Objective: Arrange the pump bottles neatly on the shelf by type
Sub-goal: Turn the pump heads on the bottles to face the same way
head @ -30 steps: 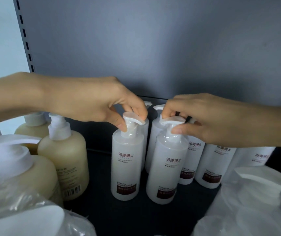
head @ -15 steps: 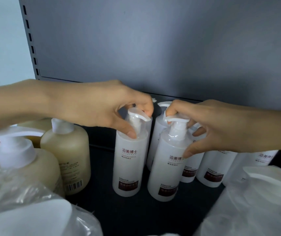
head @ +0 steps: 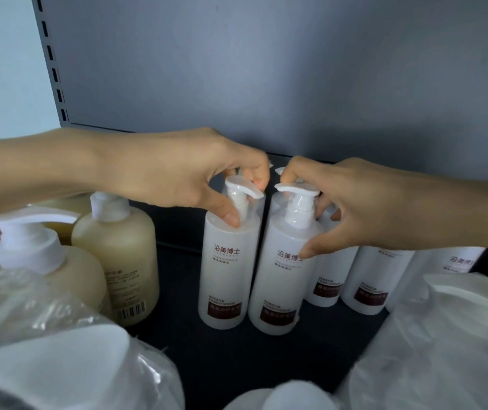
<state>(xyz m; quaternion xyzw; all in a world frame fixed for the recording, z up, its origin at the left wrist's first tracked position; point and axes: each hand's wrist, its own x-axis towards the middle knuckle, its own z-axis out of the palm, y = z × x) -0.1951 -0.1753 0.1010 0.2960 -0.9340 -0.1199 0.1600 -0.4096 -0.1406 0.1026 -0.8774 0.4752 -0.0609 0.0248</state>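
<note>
On the dark shelf (head: 237,359), the left hand (head: 177,176) pinches the pump neck of a tall white plastic pump bottle (head: 227,276); the right hand (head: 364,208) grips the matching white bottle (head: 278,288) just right of it.

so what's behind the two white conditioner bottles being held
Two white pump tops peek out between the left hand and right hand, before the grey back panel. Their bodies are mostly covered by the held bottles and hands.
</note>
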